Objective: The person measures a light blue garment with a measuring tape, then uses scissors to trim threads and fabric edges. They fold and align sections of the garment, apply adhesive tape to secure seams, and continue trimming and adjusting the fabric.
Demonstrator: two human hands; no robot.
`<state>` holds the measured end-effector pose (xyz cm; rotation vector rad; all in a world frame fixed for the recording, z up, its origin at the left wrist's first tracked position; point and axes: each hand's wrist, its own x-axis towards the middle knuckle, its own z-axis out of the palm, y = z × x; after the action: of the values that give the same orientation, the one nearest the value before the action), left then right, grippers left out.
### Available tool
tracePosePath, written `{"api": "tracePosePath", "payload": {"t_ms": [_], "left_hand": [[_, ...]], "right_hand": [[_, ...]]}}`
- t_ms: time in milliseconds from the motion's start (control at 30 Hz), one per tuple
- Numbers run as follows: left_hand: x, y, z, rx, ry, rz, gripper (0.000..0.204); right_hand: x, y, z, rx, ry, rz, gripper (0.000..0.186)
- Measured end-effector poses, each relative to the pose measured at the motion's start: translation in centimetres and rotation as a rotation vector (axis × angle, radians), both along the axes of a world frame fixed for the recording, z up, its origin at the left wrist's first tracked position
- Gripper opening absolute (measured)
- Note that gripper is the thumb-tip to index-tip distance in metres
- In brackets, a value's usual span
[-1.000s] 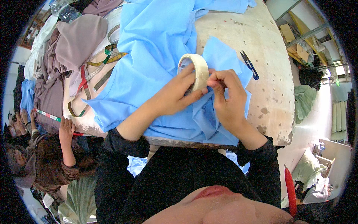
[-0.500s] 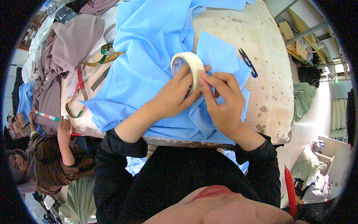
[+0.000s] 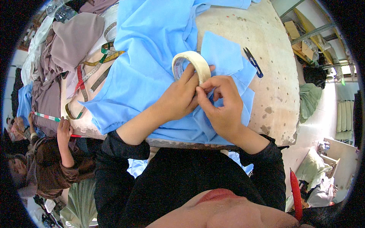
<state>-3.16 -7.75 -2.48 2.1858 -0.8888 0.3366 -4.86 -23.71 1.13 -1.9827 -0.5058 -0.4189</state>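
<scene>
A roll of cream masking tape (image 3: 204, 70) is tilted up above the light blue cloth (image 3: 152, 49). My left hand (image 3: 175, 94) holds it, with fingers through the ring. At the roll's lower outer face, my right hand (image 3: 226, 106) is closed in a pinch, thumb and forefinger on the tape. Whether a loose tape end lies between those fingertips is too small to make out. Smaller folded blue cloth pieces (image 3: 222, 53) lie just beyond my right hand. Dark thread snips (image 3: 253, 62) rest on the table to their right.
Tape measures (image 3: 80, 79) lie curled on the table (image 3: 273, 98) at the left, beside mauve cloth (image 3: 78, 41). A co-worker's hand (image 3: 64, 129) holds a striped tape measure at the left edge. A plastic bottle (image 3: 62, 11) is at the far left.
My right fingertips have slid down and left along the roll's outer face, toward its lower edge. The roll has turned and shifted slightly left in my left hand.
</scene>
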Motion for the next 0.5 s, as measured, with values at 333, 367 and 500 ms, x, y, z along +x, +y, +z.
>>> {"api": "tracePosePath", "payload": {"t_ms": [333,367,500], "left_hand": [[-0.3,-0.6,0.0,0.004,0.04,0.072,0.055],[-0.3,-0.7,0.0,0.019,0.003,0.066,0.055],[-0.4,-0.9,-0.3,0.044,-0.06,0.091,0.052]], "right_hand": [[0.5,-1.0,0.5,-0.171,-0.059,-0.104,0.015],[0.5,-1.1,0.6,-0.187,-0.063,-0.095,0.014],[0.8,-1.6,1.0,-0.148,0.098,-0.02,0.013]]}}
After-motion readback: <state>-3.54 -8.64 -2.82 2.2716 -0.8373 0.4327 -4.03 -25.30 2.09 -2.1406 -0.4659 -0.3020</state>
